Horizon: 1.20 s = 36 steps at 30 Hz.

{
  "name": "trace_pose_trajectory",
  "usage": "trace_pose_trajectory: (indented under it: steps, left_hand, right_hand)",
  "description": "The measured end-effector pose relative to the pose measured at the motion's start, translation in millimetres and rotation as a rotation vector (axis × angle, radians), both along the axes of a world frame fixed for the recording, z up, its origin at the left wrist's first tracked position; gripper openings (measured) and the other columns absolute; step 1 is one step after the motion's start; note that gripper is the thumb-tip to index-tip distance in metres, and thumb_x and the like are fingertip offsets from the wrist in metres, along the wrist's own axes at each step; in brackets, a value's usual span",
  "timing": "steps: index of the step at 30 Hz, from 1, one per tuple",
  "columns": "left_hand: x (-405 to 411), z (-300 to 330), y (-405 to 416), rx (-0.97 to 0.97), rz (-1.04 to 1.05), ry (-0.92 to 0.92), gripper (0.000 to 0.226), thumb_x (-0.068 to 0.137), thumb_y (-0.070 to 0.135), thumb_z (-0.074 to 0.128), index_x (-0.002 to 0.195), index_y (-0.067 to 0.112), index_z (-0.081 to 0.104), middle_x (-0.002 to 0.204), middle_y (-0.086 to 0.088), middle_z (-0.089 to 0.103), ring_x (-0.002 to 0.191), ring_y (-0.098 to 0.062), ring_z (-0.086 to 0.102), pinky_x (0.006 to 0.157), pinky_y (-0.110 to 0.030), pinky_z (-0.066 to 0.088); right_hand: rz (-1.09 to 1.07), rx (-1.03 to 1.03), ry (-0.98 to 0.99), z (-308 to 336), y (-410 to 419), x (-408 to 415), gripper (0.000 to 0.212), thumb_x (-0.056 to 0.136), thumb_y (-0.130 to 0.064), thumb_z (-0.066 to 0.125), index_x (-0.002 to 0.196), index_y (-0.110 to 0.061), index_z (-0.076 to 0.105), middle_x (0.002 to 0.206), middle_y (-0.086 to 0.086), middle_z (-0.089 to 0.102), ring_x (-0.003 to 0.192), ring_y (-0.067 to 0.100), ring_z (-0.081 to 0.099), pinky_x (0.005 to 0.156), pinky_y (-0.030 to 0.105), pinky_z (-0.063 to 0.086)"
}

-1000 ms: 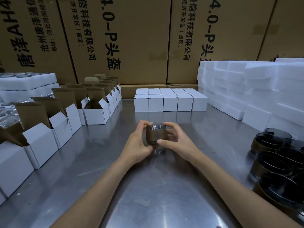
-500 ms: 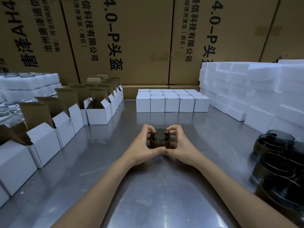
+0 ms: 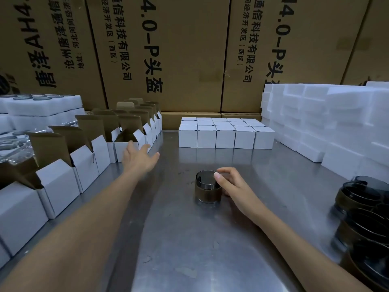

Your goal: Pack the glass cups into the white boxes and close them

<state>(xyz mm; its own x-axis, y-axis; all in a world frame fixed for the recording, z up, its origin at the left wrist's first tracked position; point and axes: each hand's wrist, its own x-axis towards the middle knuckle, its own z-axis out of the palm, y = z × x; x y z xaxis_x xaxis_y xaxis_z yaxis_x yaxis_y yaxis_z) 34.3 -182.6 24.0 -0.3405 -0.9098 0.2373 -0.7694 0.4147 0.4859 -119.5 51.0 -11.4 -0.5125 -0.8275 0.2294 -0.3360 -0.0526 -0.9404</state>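
Fingers [image 3: 145, 147] of the left hand [image 3: 137, 159] are spread and hold nothing, reaching toward an open white box [image 3: 128, 146] in the row along the table's left side, while the right hand [image 3: 233, 186] curls loosely beside the glass cup [image 3: 208, 187], thumb at its rim. Closed white boxes [image 3: 226, 133] stand behind, white foam blocks [image 3: 328, 125] and more dark cups [image 3: 362, 207] to the right. Upright on the steel table [image 3: 189, 249], the cup is dark, smoky glass with a brownish band around its lower half.
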Motion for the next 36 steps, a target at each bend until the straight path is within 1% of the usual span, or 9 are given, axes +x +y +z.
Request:
trace_pose_trajectory:
  steps: [4,8,13,16,19,27,30,34,36]
  left_hand:
    - [0.1,15.7,-29.1,-0.049,0.051,-0.18,0.063,0.092,0.059,0.044,0.147,0.029,0.034,0.16,-0.012,-0.001,0.146,-0.035,-0.004,0.117,-0.049,0.005]
    - [-1.5,18.6,-39.8,-0.063,0.043,-0.258,0.064,0.093,0.057,0.042,0.145,0.02,0.036,0.155,-0.012,0.026,0.145,-0.035,0.012,0.116,-0.05,0.013]
    - [-2.5,10.5,-21.3,-0.257,-0.018,-0.102,0.051,0.093,0.043,0.051,0.134,0.013,0.053,0.135,-0.011,0.053,0.125,-0.031,0.045,0.109,-0.046,0.026]
    - [-7.5,6.3,4.9,-0.361,-0.127,-0.011,0.044,0.093,0.04,0.052,0.127,0.014,0.061,0.123,-0.01,0.062,0.113,-0.028,0.055,0.105,-0.045,0.032]
    - [-20.0,5.3,36.2,-0.371,-0.221,0.052,0.043,0.094,0.042,0.051,0.124,0.016,0.063,0.121,-0.007,0.064,0.111,-0.024,0.057,0.103,-0.043,0.036]
    - [-52.4,23.6,112.7,-0.275,-0.376,0.07,0.05,0.099,0.046,0.036,0.134,0.014,0.052,0.119,-0.009,0.066,0.116,-0.029,0.054,0.097,-0.036,0.035]
    - [-54.6,29.4,134.7,-0.256,-0.417,0.185,0.046,0.1,0.041,0.035,0.137,0.017,0.046,0.113,-0.005,0.068,0.112,-0.029,0.056,0.094,-0.039,0.043]
    - [-46.1,34.5,131.4,-0.358,-0.349,0.523,0.021,0.097,0.028,0.048,0.115,0.025,0.058,0.102,0.008,0.065,0.087,-0.012,0.06,0.075,-0.034,0.053]
    - [-43.3,30.2,118.2,-0.276,-0.31,0.651,0.022,0.091,0.023,0.058,0.113,0.023,0.057,0.111,0.006,0.06,0.092,-0.011,0.057,0.077,-0.029,0.051]
  right_hand:
    - [0.01,0.011,-0.001,0.9,2.6,0.8,0.029,0.087,-0.053,0.054,0.108,-0.033,0.057,0.109,-0.014,0.067,0.106,-0.003,0.059,0.093,0.025,0.044]
    - [0.0,0.017,-0.008,3.6,2.2,1.5,0.026,0.088,-0.051,0.054,0.105,-0.032,0.059,0.106,-0.013,0.069,0.105,0.0,0.06,0.095,0.028,0.044]
    - [-0.016,0.016,-0.011,5.1,2.8,2.1,0.022,0.09,-0.048,0.053,0.102,-0.031,0.061,0.104,-0.011,0.07,0.102,0.0,0.061,0.093,0.026,0.045]
    - [-0.007,0.006,-0.025,7.4,3.4,4.7,0.021,0.092,-0.044,0.053,0.1,-0.027,0.062,0.102,-0.009,0.071,0.097,-0.002,0.063,0.08,0.015,0.046]
    - [0.008,-0.003,-0.051,9.4,3.6,6.9,0.02,0.093,-0.04,0.053,0.1,-0.023,0.062,0.099,-0.006,0.072,0.093,-0.002,0.065,0.066,0.006,0.045]
    - [-0.06,-0.027,-0.077,11.0,1.9,5.3,0.019,0.095,-0.04,0.05,0.101,-0.024,0.06,0.097,-0.011,0.067,0.093,0.003,0.064,0.069,0.017,0.048]
    - [-0.116,-0.036,-0.096,10.6,0.0,1.8,0.018,0.096,-0.039,0.049,0.104,-0.025,0.057,0.105,-0.009,0.066,0.098,0.006,0.062,0.072,0.024,0.048]
    - [-0.186,-0.038,-0.151,13.1,-4.1,0.5,0.024,0.096,-0.041,0.049,0.109,-0.022,0.055,0.118,-0.003,0.06,0.1,0.009,0.059,0.066,0.025,0.049]
    - [-0.213,-0.006,-0.214,16.1,-8.2,1.0,0.03,0.093,-0.048,0.052,0.108,-0.022,0.055,0.117,0.0,0.06,0.101,0.013,0.06,0.068,0.029,0.054]
